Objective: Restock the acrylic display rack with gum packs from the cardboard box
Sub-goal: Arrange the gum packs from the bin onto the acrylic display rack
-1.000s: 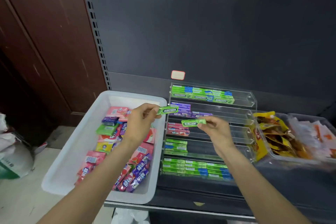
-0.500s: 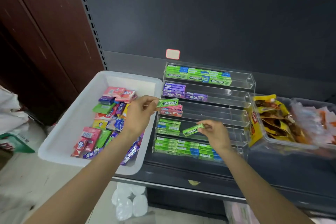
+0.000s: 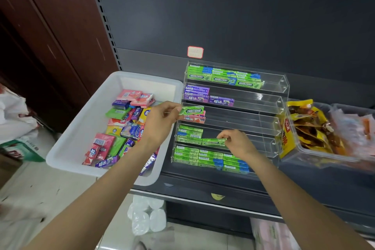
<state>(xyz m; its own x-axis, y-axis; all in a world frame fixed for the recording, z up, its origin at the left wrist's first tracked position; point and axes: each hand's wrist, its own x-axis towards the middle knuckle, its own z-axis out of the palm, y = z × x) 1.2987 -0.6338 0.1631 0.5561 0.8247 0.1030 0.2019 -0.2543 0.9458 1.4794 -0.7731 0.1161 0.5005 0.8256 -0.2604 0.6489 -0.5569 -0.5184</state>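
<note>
The clear acrylic rack (image 3: 281,87) stands on the dark shelf with several tiers of green, purple and pink gum packs. My right hand (image 3: 237,142) pinches the right end of a green gum pack (image 3: 213,141), which lies in the second tier from the bottom beside the green packs there. My left hand (image 3: 160,122) holds another green Doublemint pack (image 3: 191,111) by its left end, in front of the rack's middle tier. A white bin (image 3: 81,132) left of the rack holds several mixed gum packs.
A clear tub of yellow snack bags (image 3: 308,128) stands right of the rack, touching its side. A small price tag (image 3: 195,52) is stuck on the grey back panel. White bags lie on the floor at left, and plastic-wrapped items sit below the shelf.
My right hand has come down from the middle tier and laid its green pack into the second tier from the bottom. My left hand has kept its pack at about the same place.
</note>
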